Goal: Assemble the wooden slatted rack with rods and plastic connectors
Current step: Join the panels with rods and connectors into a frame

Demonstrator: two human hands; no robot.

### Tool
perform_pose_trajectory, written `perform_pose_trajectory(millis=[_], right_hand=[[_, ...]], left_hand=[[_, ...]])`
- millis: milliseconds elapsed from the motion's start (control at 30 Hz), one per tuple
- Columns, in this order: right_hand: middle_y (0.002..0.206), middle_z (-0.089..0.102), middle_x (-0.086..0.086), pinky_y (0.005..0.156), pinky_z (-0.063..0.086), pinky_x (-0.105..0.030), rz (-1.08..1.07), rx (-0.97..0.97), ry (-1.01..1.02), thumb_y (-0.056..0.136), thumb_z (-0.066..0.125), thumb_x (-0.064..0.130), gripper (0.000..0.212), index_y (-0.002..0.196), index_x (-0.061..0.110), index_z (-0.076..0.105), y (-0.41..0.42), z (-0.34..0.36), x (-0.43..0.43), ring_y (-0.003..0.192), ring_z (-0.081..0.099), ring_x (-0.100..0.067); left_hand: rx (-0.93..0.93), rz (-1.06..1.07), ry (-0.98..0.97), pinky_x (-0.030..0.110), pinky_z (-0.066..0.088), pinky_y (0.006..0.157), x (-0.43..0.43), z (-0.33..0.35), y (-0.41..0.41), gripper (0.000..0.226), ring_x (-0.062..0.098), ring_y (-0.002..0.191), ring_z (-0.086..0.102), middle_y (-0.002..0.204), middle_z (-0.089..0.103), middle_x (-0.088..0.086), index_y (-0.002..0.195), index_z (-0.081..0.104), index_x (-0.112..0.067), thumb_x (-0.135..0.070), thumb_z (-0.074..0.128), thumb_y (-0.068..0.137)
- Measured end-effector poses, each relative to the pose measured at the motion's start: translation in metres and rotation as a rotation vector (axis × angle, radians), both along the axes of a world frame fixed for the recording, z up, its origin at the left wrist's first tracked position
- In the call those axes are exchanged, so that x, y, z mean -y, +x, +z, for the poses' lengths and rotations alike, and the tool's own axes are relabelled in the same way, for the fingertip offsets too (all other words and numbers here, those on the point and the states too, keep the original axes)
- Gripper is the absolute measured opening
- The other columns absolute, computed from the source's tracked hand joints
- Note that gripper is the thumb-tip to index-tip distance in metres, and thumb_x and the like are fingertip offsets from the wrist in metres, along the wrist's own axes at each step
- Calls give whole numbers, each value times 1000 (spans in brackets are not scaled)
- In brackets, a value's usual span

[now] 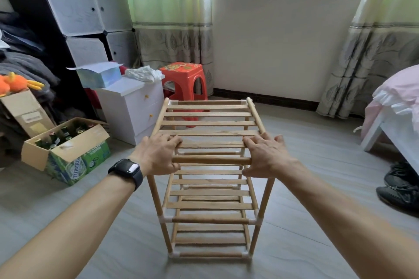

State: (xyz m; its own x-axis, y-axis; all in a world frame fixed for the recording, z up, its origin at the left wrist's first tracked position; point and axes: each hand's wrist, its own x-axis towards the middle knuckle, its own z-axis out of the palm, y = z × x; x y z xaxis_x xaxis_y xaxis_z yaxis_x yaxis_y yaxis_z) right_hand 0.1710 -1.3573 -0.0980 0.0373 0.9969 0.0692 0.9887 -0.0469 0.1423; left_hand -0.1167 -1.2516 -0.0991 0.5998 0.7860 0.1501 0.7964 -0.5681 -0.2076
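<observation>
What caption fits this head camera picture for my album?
Left hand and right hand hold the top of the wooden slatted rack.

Grey plank floor (pixel 317 142) carrying the wooden slatted rack (pixel 208 123) (standing upright), a cardboard beer carton (pixel 68 156), red plastic stool (pixel 181 70), black shoes (pixel 399 190).

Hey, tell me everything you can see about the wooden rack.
The rack is pale wood: stacked shelves of flat slats framed by round rods, joined at the corners by white plastic connectors. It looks fully built and stands upright on the grey floor, mid-room. The left hand and right hand grip the near corners of its top shelf, fingers over the slats, thumbs under the front rod. Nothing sits on its shelves.
</observation>
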Motion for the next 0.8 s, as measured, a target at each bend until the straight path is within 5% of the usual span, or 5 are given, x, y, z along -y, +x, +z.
perform_pose_trajectory(millis=[300,500,700,800], right_hand=[[99,67,-1,84,34,-40,-18,95,181,75,51,36,33,104,22,57,-6,-10,1,101,53,-24],[106,56,3,101,26,-46,-28,-64,23,79,54,42,40,115,26,47,-3,-7,3,102,50,-18],[80,56,4,89,40,-35,5,-23,128,72,52,31,20,90,22,57,-2,-3,7,71,51,-14],[75,52,5,81,33,-31,12,-61,133,75,51,30,17,89,21,56,0,-2,7,68,47,-12]], left_hand=[[106,-8,18,39,47,92,1,-8,-2,53,17,112,54,122,58,-7,137,46,-33,-48,58,87],[113,14,-5,40,50,93,5,-6,1,54,18,110,56,121,60,-6,138,46,-31,-38,59,86],[53,27,43,36,46,83,13,-5,2,41,18,95,58,106,62,-7,129,49,-31,-40,51,89],[37,53,36,36,42,79,15,-4,5,33,18,89,56,101,61,-7,120,50,-30,-38,48,88]])
